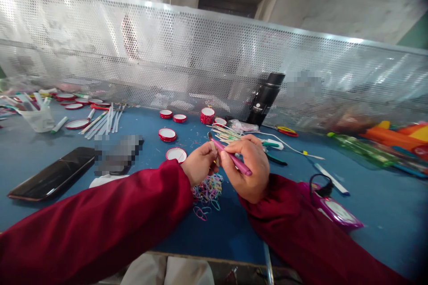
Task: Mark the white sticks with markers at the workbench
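Observation:
My right hand (249,164) is closed round a purple pen (236,159), which slants up and left toward my left fingers. My left hand (200,162) is pinched shut right beside the pen's upper end. A small dark tip (210,136) sticks up between the two hands; what it belongs to is hidden by the fingers. Under my left wrist lies a loose heap of small coloured elastic bands (209,191). Just behind my left hand rests a round red-rimmed white lid (176,155), with a similar red disc (167,134) farther back.
Thin sticks (227,134) and a black bottle (265,100) stand beyond my hands. Left are two phones (55,173), white strips (105,122) and a cup of markers (36,118). Right are a purple packet (337,211), scissors (287,131) and a green bottle (363,149). A perforated metal screen (187,53) closes the back.

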Demonstrator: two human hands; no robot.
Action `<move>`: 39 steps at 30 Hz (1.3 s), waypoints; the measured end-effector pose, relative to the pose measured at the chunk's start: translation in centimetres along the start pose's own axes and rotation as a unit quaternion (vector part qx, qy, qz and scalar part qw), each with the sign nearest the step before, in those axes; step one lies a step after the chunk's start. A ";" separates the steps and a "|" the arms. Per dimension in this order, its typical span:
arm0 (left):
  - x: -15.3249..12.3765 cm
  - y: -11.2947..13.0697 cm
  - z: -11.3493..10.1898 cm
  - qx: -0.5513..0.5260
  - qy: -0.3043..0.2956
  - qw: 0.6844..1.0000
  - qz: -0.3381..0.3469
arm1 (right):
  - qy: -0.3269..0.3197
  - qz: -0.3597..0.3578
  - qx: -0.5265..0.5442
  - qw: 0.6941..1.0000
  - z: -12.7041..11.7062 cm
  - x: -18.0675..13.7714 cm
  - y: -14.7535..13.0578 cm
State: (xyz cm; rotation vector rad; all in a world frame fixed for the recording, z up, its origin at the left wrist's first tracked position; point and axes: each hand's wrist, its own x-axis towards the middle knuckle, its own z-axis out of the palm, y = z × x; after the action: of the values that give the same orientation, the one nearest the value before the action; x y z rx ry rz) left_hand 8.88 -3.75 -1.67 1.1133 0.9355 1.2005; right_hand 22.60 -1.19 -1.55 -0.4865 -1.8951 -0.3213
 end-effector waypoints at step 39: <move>0.0 0.0 -0.1 0.015 -0.020 0.999 0.020 | 0.060 0.127 0.111 0.984 -0.8 0.5 -0.4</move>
State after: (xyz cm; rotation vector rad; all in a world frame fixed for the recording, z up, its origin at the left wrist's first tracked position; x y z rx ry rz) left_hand 8.73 -3.71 -1.66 1.1799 0.9068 1.1972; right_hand 22.88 -1.80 -0.83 -0.5393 -1.7041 0.0288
